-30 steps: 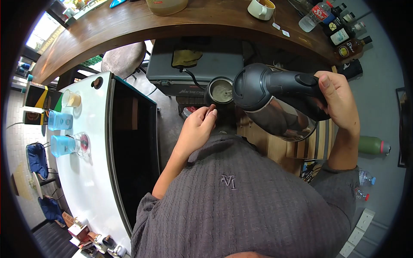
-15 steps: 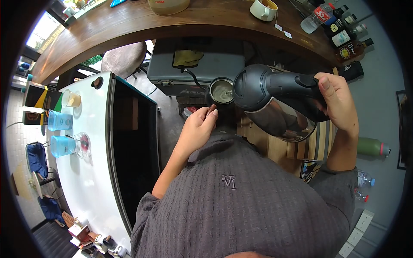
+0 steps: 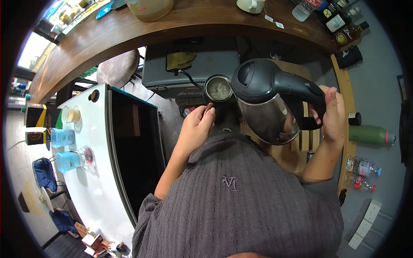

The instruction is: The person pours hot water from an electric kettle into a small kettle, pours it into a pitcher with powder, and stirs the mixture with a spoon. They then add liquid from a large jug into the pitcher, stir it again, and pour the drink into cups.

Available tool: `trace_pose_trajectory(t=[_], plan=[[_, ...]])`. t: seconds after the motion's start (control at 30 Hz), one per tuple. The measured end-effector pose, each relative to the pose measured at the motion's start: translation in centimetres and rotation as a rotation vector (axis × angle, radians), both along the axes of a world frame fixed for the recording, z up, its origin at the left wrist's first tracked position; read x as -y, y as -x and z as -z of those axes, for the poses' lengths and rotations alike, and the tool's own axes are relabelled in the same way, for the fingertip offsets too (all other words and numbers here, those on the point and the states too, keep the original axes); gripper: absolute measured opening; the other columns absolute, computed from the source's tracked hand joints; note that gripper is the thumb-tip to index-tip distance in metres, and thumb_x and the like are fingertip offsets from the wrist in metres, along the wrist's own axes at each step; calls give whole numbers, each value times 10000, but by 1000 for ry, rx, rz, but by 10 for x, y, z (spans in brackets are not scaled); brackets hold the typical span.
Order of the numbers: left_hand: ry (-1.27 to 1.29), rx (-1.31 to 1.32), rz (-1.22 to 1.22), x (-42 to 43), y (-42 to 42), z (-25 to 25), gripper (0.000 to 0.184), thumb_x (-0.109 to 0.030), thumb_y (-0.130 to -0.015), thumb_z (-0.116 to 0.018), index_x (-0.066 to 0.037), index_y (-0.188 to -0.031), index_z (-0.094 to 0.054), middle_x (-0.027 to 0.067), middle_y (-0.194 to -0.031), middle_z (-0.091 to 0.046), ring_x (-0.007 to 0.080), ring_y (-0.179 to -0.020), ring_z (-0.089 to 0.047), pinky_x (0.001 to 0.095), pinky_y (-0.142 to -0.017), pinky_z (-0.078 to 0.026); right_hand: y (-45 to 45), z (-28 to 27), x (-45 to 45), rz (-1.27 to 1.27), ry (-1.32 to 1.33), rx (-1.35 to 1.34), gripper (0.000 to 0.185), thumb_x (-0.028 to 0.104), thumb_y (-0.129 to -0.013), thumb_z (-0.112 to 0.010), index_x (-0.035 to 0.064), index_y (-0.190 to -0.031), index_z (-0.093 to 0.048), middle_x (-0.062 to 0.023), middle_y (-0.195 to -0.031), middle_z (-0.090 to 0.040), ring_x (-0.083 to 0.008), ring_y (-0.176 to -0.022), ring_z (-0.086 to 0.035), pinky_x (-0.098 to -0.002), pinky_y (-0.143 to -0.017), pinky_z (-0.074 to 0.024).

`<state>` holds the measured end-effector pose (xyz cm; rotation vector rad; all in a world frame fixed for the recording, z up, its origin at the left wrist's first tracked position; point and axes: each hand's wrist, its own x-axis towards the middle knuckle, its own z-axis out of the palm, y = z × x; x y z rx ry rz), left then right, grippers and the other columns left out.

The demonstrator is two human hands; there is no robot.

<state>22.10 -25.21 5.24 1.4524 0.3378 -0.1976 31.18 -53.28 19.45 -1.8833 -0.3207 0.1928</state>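
Note:
My left hand [image 3: 197, 124] is closed around the brown handle of a dark gooseneck kettle [image 3: 205, 91]. Its top is open, with pale, bubbly-looking water inside, and its thin curved spout points up and left. My right hand [image 3: 333, 112] grips the black handle of an electric kettle [image 3: 271, 122] with a black lid and shiny metal body. The electric kettle is tilted, its spout end close by the gooseneck kettle's right rim. Whether water is flowing between them I cannot tell.
A wooden counter [image 3: 193, 32] crosses ahead, bearing a white mug [image 3: 251, 5] and several bottles. Below it stands a grey case [image 3: 155, 69] with a yellow-green item [image 3: 180, 60] on it. At left is a white-topped cabinet [image 3: 97, 172] with cups. A green bottle [image 3: 368, 135] lies right.
The electric kettle has tipped back towards upright, and my right hand has come lower and slightly left. My left hand keeps its hold on the gooseneck kettle. The view has shifted a little.

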Motion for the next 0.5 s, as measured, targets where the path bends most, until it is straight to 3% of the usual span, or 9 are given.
trace_pose_trajectory(t=[0.17,0.3,0.37,0.4,0.43,0.5], plan=[[78,-44,34,6,-11,0,264,-255,-967,-507,-32,-829,-537,-30,-671,-494,34,-566,-434,209,-498,-344,15,39,21,248,-252,3,604,548,-952,-444,-33,-860,-581,-38,-606,-515,-57,-450,-426,-186,-388,-308],[74,-80,54,15,-20,-4,256,-257,-969,-507,-33,-849,-537,-33,-668,-484,27,-540,-415,203,-471,-323,19,75,49,445,-439,39,546,510,-919,-548,-35,-885,-566,-35,-609,-501,-73,-447,-428,-190,-396,-317],[132,-65,87,15,-24,0,248,-257,-969,-507,-33,-869,-539,-34,-657,-475,21,-511,-389,194,-447,-295,15,92,65,494,-461,45,415,390,-913,-619,-18,-855,-564,-26,-606,-497,-73,-442,-420,-192,-397,-319],[143,-41,63,21,-26,2,229,-259,-976,-494,-48,-895,-531,-51,-613,-406,13,-440,-299,193,-397,-198,11,99,70,503,-486,25,277,244,-872,-687,-21,-870,-605,-38,-642,-562,-66,-496,-487,-187,-448,-381],[140,-43,75,23,-28,1,229,-259,-976,-494,-48,-895,-531,-51,-613,-406,13,-440,-299,193,-397,-198,6,108,70,515,-488,26,277,244,-872,-687,-21,-870,-605,-38,-642,-562,-66,-496,-487,-187,-448,-381],[149,-27,55,27,-31,-4,227,-257,-978,-490,-55,-882,-525,-55,-615,-399,11,-442,-291,192,-399,-193,-8,128,66,738,-131,194,224,168,-832,-720,-31,-905,-649,-53,-706,-631,-69,-591,-560,-200,-538,-447]])
